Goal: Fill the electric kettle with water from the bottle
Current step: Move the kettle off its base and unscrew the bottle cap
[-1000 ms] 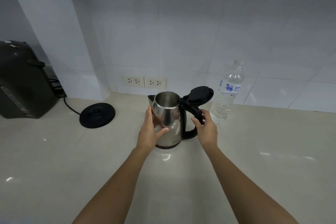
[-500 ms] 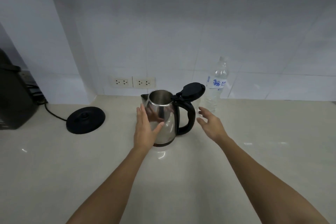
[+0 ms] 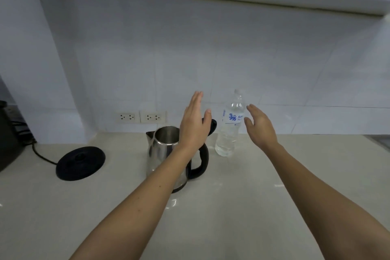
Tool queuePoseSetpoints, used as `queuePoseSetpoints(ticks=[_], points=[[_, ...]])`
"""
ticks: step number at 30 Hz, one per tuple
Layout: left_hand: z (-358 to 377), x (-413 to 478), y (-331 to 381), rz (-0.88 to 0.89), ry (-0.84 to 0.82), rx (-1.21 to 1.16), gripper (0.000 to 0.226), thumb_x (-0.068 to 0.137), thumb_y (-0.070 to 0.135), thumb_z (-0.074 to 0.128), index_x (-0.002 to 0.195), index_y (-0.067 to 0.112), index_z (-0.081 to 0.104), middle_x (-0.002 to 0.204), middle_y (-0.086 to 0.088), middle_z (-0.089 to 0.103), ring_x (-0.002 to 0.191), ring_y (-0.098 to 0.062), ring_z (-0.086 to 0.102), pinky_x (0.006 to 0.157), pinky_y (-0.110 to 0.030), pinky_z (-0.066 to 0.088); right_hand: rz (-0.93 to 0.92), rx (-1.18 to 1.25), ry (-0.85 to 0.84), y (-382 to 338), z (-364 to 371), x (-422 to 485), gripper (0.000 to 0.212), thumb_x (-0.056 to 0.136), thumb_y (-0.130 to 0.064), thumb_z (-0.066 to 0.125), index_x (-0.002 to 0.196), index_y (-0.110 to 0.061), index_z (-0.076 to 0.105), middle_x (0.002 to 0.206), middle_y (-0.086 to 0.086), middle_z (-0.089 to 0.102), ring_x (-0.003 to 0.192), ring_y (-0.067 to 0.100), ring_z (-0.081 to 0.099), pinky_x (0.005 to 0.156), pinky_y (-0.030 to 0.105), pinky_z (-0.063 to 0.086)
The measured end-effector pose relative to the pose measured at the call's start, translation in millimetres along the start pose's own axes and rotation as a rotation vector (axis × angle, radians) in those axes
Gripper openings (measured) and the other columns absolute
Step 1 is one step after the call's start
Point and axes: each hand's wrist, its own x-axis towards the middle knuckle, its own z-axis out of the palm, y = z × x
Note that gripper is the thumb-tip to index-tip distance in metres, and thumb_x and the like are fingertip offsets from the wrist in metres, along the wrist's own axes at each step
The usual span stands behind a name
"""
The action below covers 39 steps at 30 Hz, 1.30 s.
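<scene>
A steel electric kettle [image 3: 162, 150] with a black handle stands on the counter, its black lid flipped up and open. A clear water bottle [image 3: 229, 131] with a blue label and a cap stands upright just right of it, near the wall. My left hand [image 3: 195, 124] is raised flat above the kettle, fingers apart, hiding part of the lid. My right hand [image 3: 260, 126] is open just right of the bottle, close to its label but apart from it.
The kettle's round black base [image 3: 80, 162] lies to the left, its cord running to a black appliance [image 3: 8, 135] at the left edge. Two wall sockets [image 3: 140, 116] sit behind the kettle. A beige counter [image 3: 232, 207] stretches in front.
My left hand let go of the kettle's side and rose above it. My right hand left the handle and moved right and up beside the bottle. The view tilted upward.
</scene>
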Motion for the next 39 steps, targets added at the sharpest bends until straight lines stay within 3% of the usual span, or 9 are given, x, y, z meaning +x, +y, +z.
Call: queuePoseSetpoints(ticks=[8, 12, 16, 21, 24, 30, 34, 39], points=[[82.4, 27.1, 41.1, -0.109, -0.089, -0.092, 0.057, 0.104, 0.028, 0.038, 0.154, 0.01, 0.019, 0.162, -0.004, 0.017, 0.149, -0.015, 0.016, 0.107, -0.014, 0.012, -0.1, -0.032, 0.039, 18.8, -34.0, 52.3, 0.049, 0.1, -0.018, 0.039, 0.148, -0.012, 0.032, 0.157, 0.001, 0.028, 0.145, 0.017, 0.023, 0.115, 0.032, 0.022], [119.3, 33.0, 40.5, -0.154, -0.148, -0.031, 0.059, 0.103, 0.024, 0.039, 0.154, 0.01, 0.014, 0.163, -0.004, 0.015, 0.146, -0.023, 0.026, 0.111, -0.027, 0.026, -0.144, -0.031, 0.022, 35.5, -39.3, 72.8, 0.049, 0.101, -0.018, 0.037, 0.149, -0.013, 0.029, 0.158, 0.001, 0.026, 0.145, 0.018, 0.021, 0.115, 0.033, 0.021], [149.1, 35.4, 27.4, -0.244, -0.172, 0.051, 0.058, 0.102, 0.024, 0.041, 0.153, 0.011, 0.016, 0.16, -0.007, 0.019, 0.139, -0.025, 0.037, 0.106, -0.036, 0.037, -0.17, -0.013, -0.018, 54.9, -39.4, 92.4, 0.049, 0.101, -0.019, 0.037, 0.149, -0.014, 0.028, 0.158, 0.001, 0.025, 0.145, 0.018, 0.022, 0.115, 0.034, 0.023], [170.1, 39.2, -3.3, -0.426, -0.209, 0.179, 0.076, 0.101, 0.029, 0.047, 0.155, 0.007, -0.001, 0.164, -0.01, -0.001, 0.15, -0.023, 0.01, 0.117, -0.036, 0.023, -0.21, 0.027, -0.095, 72.7, -28.2, 113.3, 0.05, 0.1, -0.02, 0.038, 0.149, -0.013, 0.029, 0.157, 0.001, 0.027, 0.145, 0.018, 0.022, 0.114, 0.035, 0.025], [181.9, 44.2, -15.5, -0.479, -0.215, 0.189, 0.085, 0.098, 0.034, 0.053, 0.155, 0.009, -0.005, 0.164, -0.009, -0.003, 0.151, -0.023, 0.006, 0.116, -0.037, 0.022, -0.237, 0.05, -0.17, 74.3, -17.1, 126.2, 0.05, 0.1, -0.023, 0.038, 0.149, -0.015, 0.029, 0.156, 0.003, 0.031, 0.143, 0.019, 0.026, 0.114, 0.037, 0.028], [204.8, 54.3, -40.5, -0.56, -0.182, 0.096, 0.1, 0.089, 0.039, 0.065, 0.155, 0.012, -0.006, 0.159, -0.004, 0.025, 0.141, -0.023, 0.035, 0.104, -0.034, 0.037, -0.314, 0.091, -0.34, 58.3, 2.6, 151.3, 0.05, 0.099, -0.033, 0.043, 0.146, -0.02, 0.035, 0.143, 0.01, 0.046, 0.128, 0.027, 0.047, 0.104, 0.04, 0.041], [211.7, 54.6, -50.0, -0.601, -0.162, 0.02, 0.105, 0.085, 0.038, 0.071, 0.155, 0.019, -0.005, 0.153, 0.001, 0.037, 0.135, -0.021, 0.043, 0.094, -0.026, 0.037, -0.298, 0.119, -0.346, 44.8, 9.4, 162.8, 0.046, 0.094, -0.037, 0.051, 0.136, -0.017, 0.048, 0.131, 0.011, 0.055, 0.114, 0.03, 0.055, 0.097, 0.041, 0.045], [214.9, 50.5, -51.3, -0.566, -0.088, 0.036, 0.09, 0.08, 0.039, 0.075, 0.149, 0.019, 0.021, 0.137, -0.002, 0.05, 0.121, -0.022, 0.053, 0.085, -0.025, 0.041, -0.32, 0.077, -0.34, 45.7, 6.5, 167.5, 0.043, 0.089, -0.038, 0.06, 0.124, -0.013, 0.054, 0.118, 0.008, 0.058, 0.107, 0.027, 0.055, 0.087, 0.035, 0.045]])
